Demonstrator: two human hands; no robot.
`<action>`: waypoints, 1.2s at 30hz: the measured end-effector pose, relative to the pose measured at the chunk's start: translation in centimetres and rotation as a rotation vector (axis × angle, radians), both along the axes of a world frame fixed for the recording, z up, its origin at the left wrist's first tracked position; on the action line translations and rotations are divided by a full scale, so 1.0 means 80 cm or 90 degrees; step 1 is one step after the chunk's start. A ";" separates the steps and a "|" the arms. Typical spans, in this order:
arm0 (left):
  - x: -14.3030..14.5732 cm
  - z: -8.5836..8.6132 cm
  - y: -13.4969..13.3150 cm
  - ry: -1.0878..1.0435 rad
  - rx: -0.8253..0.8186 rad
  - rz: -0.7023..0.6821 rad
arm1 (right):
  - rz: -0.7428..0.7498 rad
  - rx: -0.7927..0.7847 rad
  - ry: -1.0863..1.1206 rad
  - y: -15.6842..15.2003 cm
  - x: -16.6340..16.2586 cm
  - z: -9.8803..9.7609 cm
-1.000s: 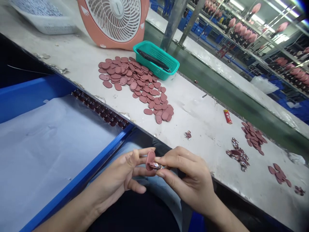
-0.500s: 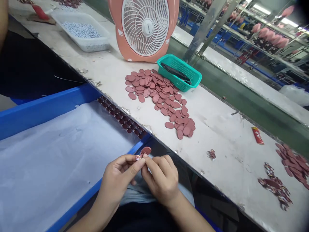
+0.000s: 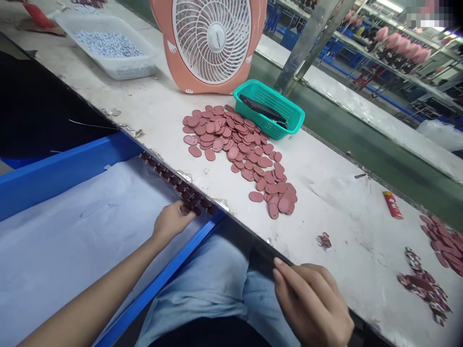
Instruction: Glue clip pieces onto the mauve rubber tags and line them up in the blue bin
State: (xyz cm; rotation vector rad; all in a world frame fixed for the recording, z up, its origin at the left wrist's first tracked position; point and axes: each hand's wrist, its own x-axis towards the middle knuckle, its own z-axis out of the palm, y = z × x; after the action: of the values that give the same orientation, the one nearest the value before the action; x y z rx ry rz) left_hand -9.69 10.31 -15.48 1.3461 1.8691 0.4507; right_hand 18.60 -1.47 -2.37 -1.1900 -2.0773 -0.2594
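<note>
Looks like a factory workshop. Shows in racks (image 3: 379, 62) of pink parts (image 3: 401, 45) beyond the table's (image 3: 325, 193) far edge and heaped oval pieces (image 3: 242, 140).

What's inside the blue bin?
A white sheet, rows of dark-red pieces beside the tabletop, and the left hand at them. The sheet hides the floor of the bin; the tabletop seems to hide one side.

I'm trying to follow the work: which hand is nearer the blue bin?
Left. The left hand is inside the blue bin, at the dark red pieces; the right hand is outside, to the bin's right.
</note>
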 end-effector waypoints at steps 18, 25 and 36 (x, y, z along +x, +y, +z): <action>0.011 -0.031 0.011 0.181 -0.071 -0.096 | -0.057 -0.015 -0.006 -0.008 0.020 -0.018; 0.002 -0.019 0.014 0.212 -0.026 -0.071 | -0.055 -0.014 -0.020 -0.010 0.025 -0.018; -0.009 -0.029 0.031 0.258 -0.034 -0.068 | -0.059 -0.022 -0.029 -0.011 0.034 -0.021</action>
State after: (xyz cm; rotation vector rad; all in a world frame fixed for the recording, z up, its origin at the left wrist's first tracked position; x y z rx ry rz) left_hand -10.40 12.80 -17.78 1.5798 2.0987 0.0729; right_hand 21.32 -2.35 -4.09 -1.3144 -2.0757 -0.2979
